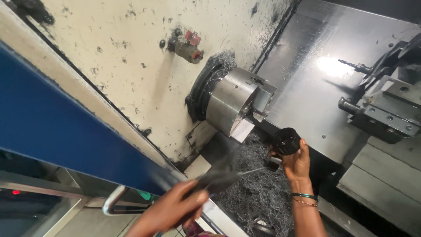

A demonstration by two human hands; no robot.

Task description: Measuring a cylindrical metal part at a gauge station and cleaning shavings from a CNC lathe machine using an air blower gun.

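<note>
Right hand (296, 164) pinches a black round part (285, 141) at its rim — likely heavy, rigid; left hand (175, 210), at 7 o'clock, has fingers wrapped round an air gun (219, 179).

The chuck (232, 103) is bare steel, turned smooth with a dull satin sheen. Behind it, toward 10 o'clock, the cream wall (131, 57) is painted metal, matt, chipped and speckled dark. At 2 o'clock the slanted guard (315, 87) is smooth sheet metal, glossy enough to throw glare. The turret (388, 109) at 3 o'clock looks grey cast metal, matt. Below the chuck, the swarf (258, 188) is fine wiry metal, rough and tangled. The round part (286, 141) in the right hand (297, 164) is black and matt. The door (52, 127) at 9 o'clock is smooth blue paint.
</note>
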